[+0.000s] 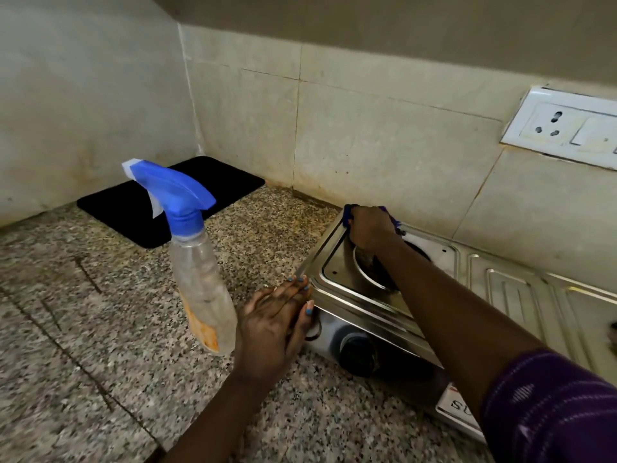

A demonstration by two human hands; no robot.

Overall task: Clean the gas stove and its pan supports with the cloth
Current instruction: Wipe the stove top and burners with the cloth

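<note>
**What you are wearing at the stove**

Your right arm carries a short purple sleeve [547, 409] that ends near the elbow, leaving the forearm bare. Its fabric is deep violet, crossed by faint paler streaks and small light flecks in a woven-looking pattern. Your left arm is bare as far as it shows, with no sleeve, watch or bangle on it. On your left hand [273, 322] the fingernails [309, 310] wear light blue polish, chipped in places. Your right hand [369, 228] shows no ring, and its nails are hidden.
</note>
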